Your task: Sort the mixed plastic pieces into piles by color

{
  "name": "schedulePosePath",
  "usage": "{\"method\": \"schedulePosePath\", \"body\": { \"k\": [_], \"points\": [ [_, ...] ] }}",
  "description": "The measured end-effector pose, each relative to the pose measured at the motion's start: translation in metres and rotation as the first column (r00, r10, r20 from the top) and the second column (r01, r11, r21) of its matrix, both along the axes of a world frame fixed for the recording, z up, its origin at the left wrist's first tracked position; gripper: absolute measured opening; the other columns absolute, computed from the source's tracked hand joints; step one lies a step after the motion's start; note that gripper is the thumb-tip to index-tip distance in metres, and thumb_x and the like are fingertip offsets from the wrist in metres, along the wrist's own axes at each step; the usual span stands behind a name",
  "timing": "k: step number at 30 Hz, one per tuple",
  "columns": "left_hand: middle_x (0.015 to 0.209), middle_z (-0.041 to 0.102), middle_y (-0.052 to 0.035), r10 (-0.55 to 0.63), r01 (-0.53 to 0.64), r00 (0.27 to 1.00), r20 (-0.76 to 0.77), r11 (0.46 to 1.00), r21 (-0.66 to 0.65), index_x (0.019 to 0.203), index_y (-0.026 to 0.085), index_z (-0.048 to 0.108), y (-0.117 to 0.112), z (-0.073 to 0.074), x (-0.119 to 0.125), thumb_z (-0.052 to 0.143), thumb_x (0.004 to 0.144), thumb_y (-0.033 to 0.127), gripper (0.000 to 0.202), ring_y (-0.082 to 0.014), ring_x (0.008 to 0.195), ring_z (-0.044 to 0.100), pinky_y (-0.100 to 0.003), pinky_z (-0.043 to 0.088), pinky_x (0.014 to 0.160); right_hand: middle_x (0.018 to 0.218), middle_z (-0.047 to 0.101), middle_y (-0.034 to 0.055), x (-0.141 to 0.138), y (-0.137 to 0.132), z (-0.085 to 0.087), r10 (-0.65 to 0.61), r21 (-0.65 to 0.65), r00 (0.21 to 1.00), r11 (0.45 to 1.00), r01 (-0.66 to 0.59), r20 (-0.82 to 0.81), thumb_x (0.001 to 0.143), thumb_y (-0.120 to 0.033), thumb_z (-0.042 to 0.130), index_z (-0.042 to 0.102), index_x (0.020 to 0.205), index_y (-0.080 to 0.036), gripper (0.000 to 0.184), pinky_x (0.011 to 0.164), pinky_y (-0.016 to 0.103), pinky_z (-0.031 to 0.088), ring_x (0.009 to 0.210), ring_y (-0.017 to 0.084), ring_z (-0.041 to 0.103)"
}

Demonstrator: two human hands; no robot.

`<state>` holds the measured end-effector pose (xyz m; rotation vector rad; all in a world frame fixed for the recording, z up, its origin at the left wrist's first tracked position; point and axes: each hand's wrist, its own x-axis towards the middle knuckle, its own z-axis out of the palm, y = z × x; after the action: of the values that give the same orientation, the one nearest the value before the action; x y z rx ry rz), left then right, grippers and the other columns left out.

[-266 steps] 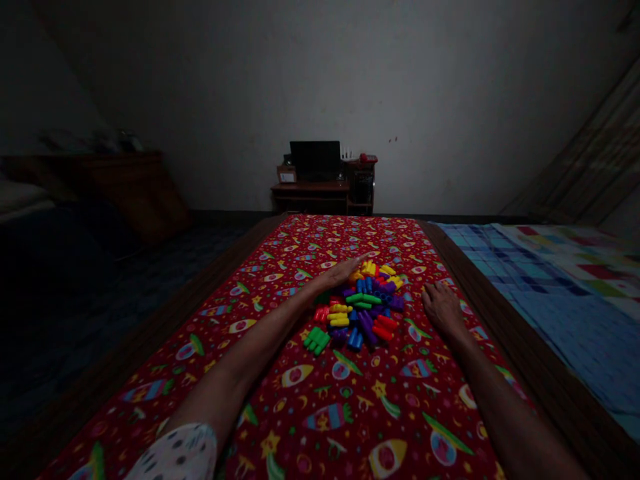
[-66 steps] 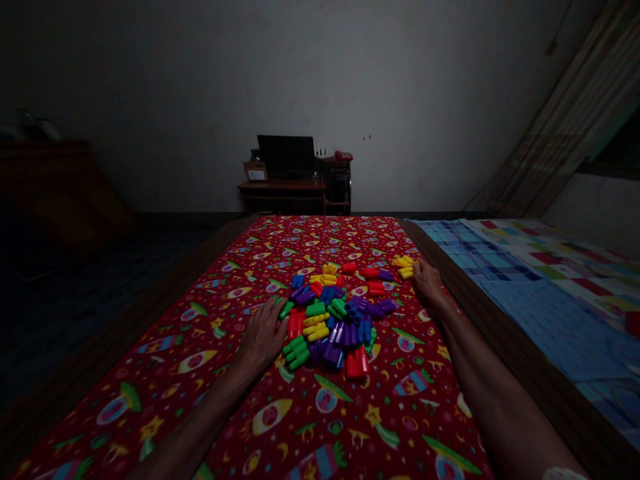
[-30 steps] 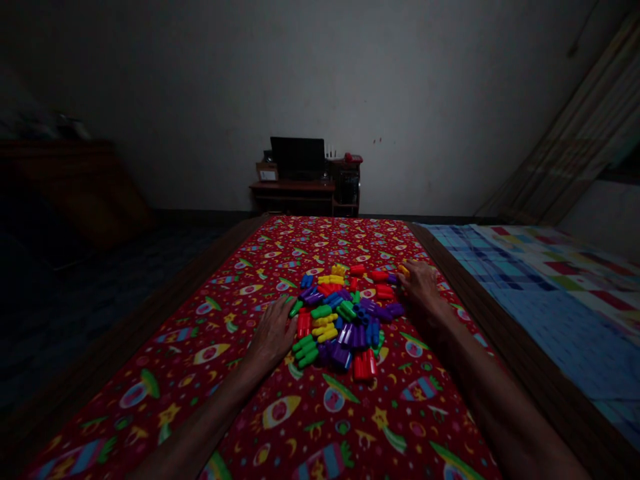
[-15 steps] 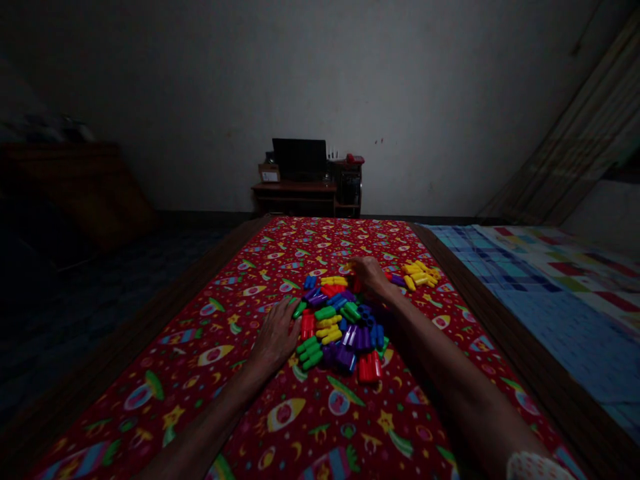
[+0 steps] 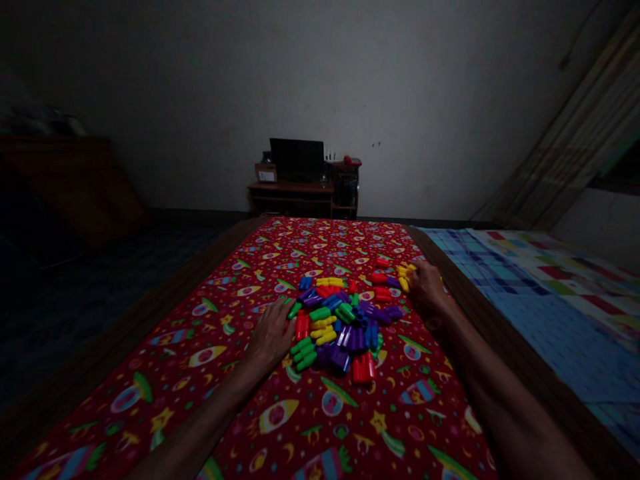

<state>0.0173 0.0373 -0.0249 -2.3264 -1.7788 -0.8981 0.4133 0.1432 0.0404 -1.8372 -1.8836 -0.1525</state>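
My left hand point(image 5: 273, 330) lies open and flat on the red cloth at the left side of a pile of plastic toy blocks. Its fingertips touch or almost touch a green block point(image 5: 295, 310). Within the pile are purple blocks point(image 5: 355, 339), a red block point(image 5: 363, 368), yellow blocks point(image 5: 324, 330) and green blocks point(image 5: 303, 353). My right hand point(image 5: 427, 285) is closed at the small group of yellow blocks point(image 5: 405, 275) on the right, its fingers curled round a yellow block that they mostly hide. Red blocks point(image 5: 383, 293) lie just left of that group.
The red patterned cloth point(image 5: 280, 417) covers a long table with dark brown edges point(image 5: 450, 260). To the right is a bed with a blue checked sheet point(image 5: 493, 300). A desk point(image 5: 290, 190) with a black monitor point(image 5: 297, 159) stands against the far wall.
My right hand has moved right, from the back of the pile to the yellow group, uncovering red and purple blocks. My left hand stays at the pile's left side. The view has shifted slightly.
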Motion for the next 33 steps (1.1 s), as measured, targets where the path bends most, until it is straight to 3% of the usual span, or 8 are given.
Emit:
{"method": "schedulePosePath", "body": {
  "k": [2, 5, 9, 14, 19, 25, 29, 33],
  "points": [
    [0.128, 0.057, -0.0157, 0.001, -0.001, 1.000, -0.010, 1.000, 0.008, 0.127, 0.013, 0.053, 0.000, 0.000, 0.000, 0.036, 0.090, 0.028, 0.043, -0.0302, 0.122, 0.051, -0.049, 0.042, 0.104, 0.093, 0.072, 0.0131, -0.021, -0.002, 0.003, 0.092, 0.088, 0.994, 0.992, -0.086, -0.060, 0.081, -0.012, 0.043, 0.071, 0.107, -0.012, 0.038, 0.072, 0.029, 0.045, 0.082, 0.022, 0.064],
    [0.127, 0.058, -0.0157, -0.012, 0.012, 1.000, -0.019, 1.000, 0.016, 0.127, 0.012, 0.053, 0.000, 0.000, 0.000, 0.036, 0.091, 0.028, 0.043, -0.0301, 0.121, 0.052, -0.049, 0.043, 0.104, 0.086, 0.072, 0.0093, -0.070, -0.005, 0.012, 0.329, 0.005, 0.937, 0.944, -0.331, -0.117, 0.084, -0.013, 0.045, 0.071, 0.111, -0.014, 0.037, 0.068, 0.026, 0.044, 0.074, 0.018, 0.063],
    [0.127, 0.058, -0.0137, -0.013, 0.014, 1.000, -0.009, 0.999, 0.029, 0.126, 0.016, 0.053, 0.001, -0.002, -0.002, 0.038, 0.090, 0.028, 0.041, -0.0286, 0.121, 0.052, -0.048, 0.043, 0.103, 0.097, 0.073, 0.0101, -0.144, -0.003, 0.019, 0.612, -0.190, 0.786, 0.764, -0.616, -0.088, 0.085, -0.014, 0.050, 0.069, 0.116, -0.016, 0.037, 0.072, 0.024, 0.044, 0.082, 0.018, 0.065],
    [0.127, 0.058, -0.0140, -0.014, 0.014, 1.000, -0.003, 1.000, 0.027, 0.127, 0.017, 0.053, 0.001, -0.003, -0.002, 0.041, 0.090, 0.027, 0.040, -0.0282, 0.121, 0.052, -0.048, 0.044, 0.103, 0.099, 0.073, 0.0123, -0.187, 0.003, 0.014, 0.642, -0.321, 0.765, 0.714, -0.622, -0.053, 0.081, -0.013, 0.059, 0.070, 0.113, -0.013, 0.034, 0.074, 0.024, 0.045, 0.088, 0.019, 0.066],
    [0.128, 0.057, -0.0161, -0.006, 0.006, 1.000, -0.005, 1.000, 0.015, 0.126, 0.014, 0.054, 0.000, -0.002, -0.001, 0.039, 0.090, 0.028, 0.041, -0.0298, 0.121, 0.052, -0.050, 0.043, 0.103, 0.100, 0.073, 0.0117, -0.149, 0.001, 0.020, 0.558, -0.132, 0.817, 0.807, -0.575, -0.147, 0.078, -0.011, 0.062, 0.065, 0.122, -0.011, 0.044, 0.075, 0.025, 0.047, 0.087, 0.020, 0.067],
    [0.128, 0.057, -0.0155, -0.029, 0.028, 1.000, 0.005, 0.999, 0.043, 0.127, 0.015, 0.052, 0.001, -0.005, -0.002, 0.037, 0.090, 0.026, 0.041, -0.0297, 0.122, 0.051, -0.051, 0.044, 0.103, 0.103, 0.074, 0.0121, -0.043, -0.010, 0.031, 0.211, -0.016, 0.977, 0.977, -0.212, -0.045, 0.073, -0.004, 0.054, 0.067, 0.120, -0.013, 0.049, 0.075, 0.027, 0.049, 0.089, 0.023, 0.068],
    [0.128, 0.057, -0.0155, -0.031, 0.031, 1.000, 0.001, 0.997, 0.064, 0.126, 0.015, 0.052, 0.003, -0.008, -0.002, 0.037, 0.090, 0.027, 0.041, -0.0297, 0.121, 0.051, -0.052, 0.043, 0.103, 0.100, 0.074, 0.0131, 0.006, -0.020, 0.024, 0.051, -0.002, 0.997, 0.999, -0.051, 0.060, 0.075, -0.005, 0.050, 0.069, 0.116, -0.016, 0.046, 0.076, 0.026, 0.050, 0.089, 0.023, 0.069],
    [0.128, 0.057, -0.0160, -0.028, 0.029, 0.999, -0.014, 0.998, 0.062, 0.126, 0.014, 0.052, 0.004, -0.009, -0.003, 0.036, 0.091, 0.028, 0.041, -0.0292, 0.121, 0.052, -0.050, 0.043, 0.103, 0.100, 0.074, 0.0143, 0.021, -0.025, 0.011, 0.083, -0.062, 0.993, 0.995, -0.078, 0.087, 0.078, -0.007, 0.049, 0.070, 0.114, -0.013, 0.042, 0.076, 0.026, 0.050, 0.089, 0.022, 0.069]
  ]
}}
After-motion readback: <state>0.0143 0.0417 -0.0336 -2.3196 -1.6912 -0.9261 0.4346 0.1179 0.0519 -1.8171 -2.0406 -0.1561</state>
